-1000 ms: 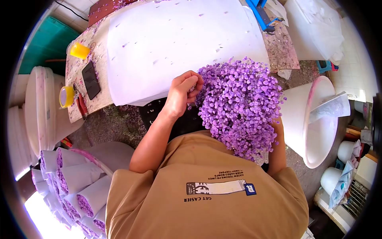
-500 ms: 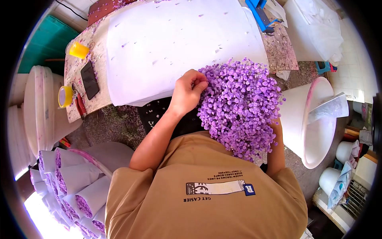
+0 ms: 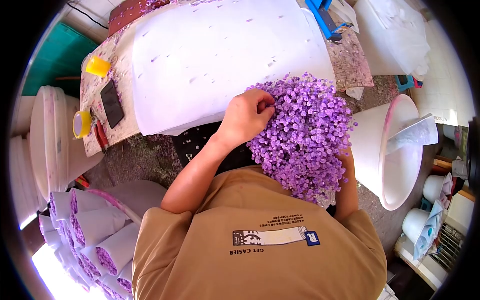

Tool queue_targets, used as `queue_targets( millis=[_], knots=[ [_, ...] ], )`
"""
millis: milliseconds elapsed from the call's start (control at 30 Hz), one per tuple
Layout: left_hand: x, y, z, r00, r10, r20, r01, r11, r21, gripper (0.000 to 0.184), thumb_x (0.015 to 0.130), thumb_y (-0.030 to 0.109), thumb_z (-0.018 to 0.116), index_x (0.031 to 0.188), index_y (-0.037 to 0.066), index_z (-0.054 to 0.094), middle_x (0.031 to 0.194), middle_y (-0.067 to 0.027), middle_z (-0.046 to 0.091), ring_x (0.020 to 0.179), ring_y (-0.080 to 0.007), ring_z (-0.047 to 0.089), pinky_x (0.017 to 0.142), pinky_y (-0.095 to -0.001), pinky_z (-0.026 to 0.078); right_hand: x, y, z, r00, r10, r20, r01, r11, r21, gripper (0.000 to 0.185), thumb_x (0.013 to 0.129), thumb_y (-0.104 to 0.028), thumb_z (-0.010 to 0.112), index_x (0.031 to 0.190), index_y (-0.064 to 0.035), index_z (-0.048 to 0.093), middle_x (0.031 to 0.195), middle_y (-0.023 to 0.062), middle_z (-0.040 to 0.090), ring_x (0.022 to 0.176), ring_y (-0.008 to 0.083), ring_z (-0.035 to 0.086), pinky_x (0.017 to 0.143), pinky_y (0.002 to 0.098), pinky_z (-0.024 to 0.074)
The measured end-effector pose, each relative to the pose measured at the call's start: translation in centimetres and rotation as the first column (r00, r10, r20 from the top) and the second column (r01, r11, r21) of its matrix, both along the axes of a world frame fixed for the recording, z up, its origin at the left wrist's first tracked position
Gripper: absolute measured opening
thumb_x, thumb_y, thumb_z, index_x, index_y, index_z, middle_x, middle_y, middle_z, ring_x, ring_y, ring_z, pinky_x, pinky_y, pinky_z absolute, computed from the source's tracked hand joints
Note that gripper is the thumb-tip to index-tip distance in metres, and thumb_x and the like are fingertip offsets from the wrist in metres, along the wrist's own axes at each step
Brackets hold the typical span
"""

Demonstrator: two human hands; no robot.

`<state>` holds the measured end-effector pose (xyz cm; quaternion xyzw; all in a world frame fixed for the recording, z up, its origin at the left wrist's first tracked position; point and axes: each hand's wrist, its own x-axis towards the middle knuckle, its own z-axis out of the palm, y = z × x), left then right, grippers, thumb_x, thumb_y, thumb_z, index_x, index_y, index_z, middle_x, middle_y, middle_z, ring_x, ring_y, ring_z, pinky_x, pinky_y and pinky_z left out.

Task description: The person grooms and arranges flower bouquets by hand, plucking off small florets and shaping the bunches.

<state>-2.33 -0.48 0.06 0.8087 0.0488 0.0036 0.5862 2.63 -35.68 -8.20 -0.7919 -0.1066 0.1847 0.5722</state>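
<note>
A full bunch of purple baby's breath (image 3: 305, 135) stands in front of my chest, its blossoms facing up and its stems out of sight. At the bunch's upper left edge is my left hand (image 3: 248, 114), fingers curled and thumb pressed to the fingertips among the blossoms. What lies in that pinch is too small to make out. My right forearm reaches up behind the bunch on its right side, and the flowers hide my right hand. Beyond the bunch, large white paper sheets (image 3: 220, 65) with scattered petals lie on the table.
On the table's left are a phone (image 3: 112, 103), yellow tape rolls (image 3: 81, 124) and red-handled pliers (image 3: 101, 135). A blue tool (image 3: 325, 20) sits at the far right. Paper-wrapped purple bunches (image 3: 107, 220) are stacked lower left. A white bucket (image 3: 370, 145) stands right.
My left hand has moved right, further over the blossoms, with its fingers still pinched. The bunch has stayed nearly in place.
</note>
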Motion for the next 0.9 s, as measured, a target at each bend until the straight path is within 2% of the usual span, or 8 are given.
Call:
queue_targets(
  millis=[67,200,400,467,500,667,733,900],
  knots=[
    [0.2,-0.3,-0.8,0.992,0.042,0.116,-0.056,0.991,0.119,0.015,0.086,0.007,0.07,0.098,-0.001,0.07,0.082,-0.0082,0.066,0.072,-0.0131,0.056,0.068,-0.0294,0.048,0.0,0.0,0.0,1.0,0.0,-0.003,0.0,1.0,0.001,0.063,0.086,-0.021,0.071,0.139,0.0027,0.047,0.14,0.0143,0.055,0.126,0.0249,0.053,0.109,0.038,0.0398],
    [0.2,0.0,-1.1,0.995,0.044,0.086,-0.049,0.997,0.052,0.011,0.086,0.005,0.069,0.095,-0.002,0.068,0.081,-0.0058,0.064,0.072,-0.0137,0.056,0.067,-0.0301,0.048,0.0,-0.1,-0.1,1.0,-0.002,-0.001,0.002,1.0,0.0,0.063,0.086,-0.021,0.071,0.14,0.0027,0.047,0.14,0.0143,0.055,0.126,0.0249,0.053,0.109,0.038,0.0398],
    [-0.8,2.1,-1.1,0.993,0.075,-0.096,-0.113,0.864,-0.49,0.01,0.087,0.002,0.063,0.096,0.0,0.063,0.083,-0.005,0.063,0.068,-0.0122,0.053,0.057,-0.0274,0.044,-0.1,-0.1,-0.2,1.0,-0.009,-0.002,0.009,1.0,0.002,0.063,0.086,-0.02,0.071,0.14,0.0027,0.047,0.14,0.0143,0.055,0.127,0.025,0.053,0.109,0.0381,0.0397],
    [-1.0,3.2,-0.6,0.977,-0.102,-0.19,-0.131,0.416,-0.9,0.013,0.087,0.001,0.058,0.1,0.001,0.059,0.083,-0.0039,0.061,0.065,-0.0074,0.046,0.049,-0.0225,0.034,-0.1,-0.1,-0.2,1.0,-0.01,-0.002,0.01,1.0,0.003,0.063,0.086,-0.02,0.071,0.14,0.0027,0.047,0.14,0.0143,0.055,0.127,0.0251,0.053,0.109,0.0381,0.0397],
    [-1.1,2.8,-0.3,0.98,-0.076,-0.186,-0.122,0.509,-0.852,0.019,0.09,0.0,0.054,0.109,0.003,0.053,0.087,-0.0091,0.057,0.058,-0.0046,0.033,0.047,-0.0204,0.025,-0.1,-0.2,-0.2,1.0,-0.011,-0.003,0.011,1.0,0.002,0.063,0.086,-0.02,0.071,0.14,0.0027,0.047,0.14,0.0143,0.055,0.127,0.0251,0.053,0.109,0.0381,0.0397],
    [-1.5,1.7,0.5,0.976,-0.112,-0.188,-0.013,0.828,-0.561,0.014,0.09,0.008,0.061,0.102,0.001,0.061,0.081,-0.0048,0.058,0.059,-0.0078,0.042,0.048,-0.023,0.032,-0.2,-0.1,-0.1,1.0,-0.011,-0.001,0.011,1.0,0.001,0.063,0.086,-0.02,0.071,0.14,0.0027,0.046,0.14,0.0144,0.055,0.127,0.0252,0.053,0.109,0.0381,0.0396],
    [-1.7,0.9,0.5,0.999,-0.01,-0.044,0.01,1.0,-0.006,0.016,0.086,0.015,0.069,0.094,0.001,0.067,0.075,-0.0076,0.061,0.062,-0.0151,0.055,0.057,-0.0326,0.045,-0.2,-0.1,-0.2,1.0,-0.011,0.0,0.011,1.0,0.0,0.063,0.086,-0.02,0.071,0.14,0.0027,0.046,0.14,0.0144,0.055,0.127,0.0252,0.053,0.109,0.0381,0.0396],
    [-1.9,-0.1,-0.5,0.981,0.046,0.19,-0.106,0.941,0.322,0.014,0.082,0.01,0.072,0.092,0.002,0.067,0.081,-0.0111,0.063,0.067,-0.0236,0.061,0.063,-0.0354,0.049,0.0,-0.1,-0.2,1.0,-0.008,0.0,0.008,1.0,0.001,0.063,0.087,-0.019,0.071,0.14,0.0027,0.046,0.14,0.0144,0.055,0.127,0.0253,0.053,0.109,0.0381,0.0396]
  ],
)
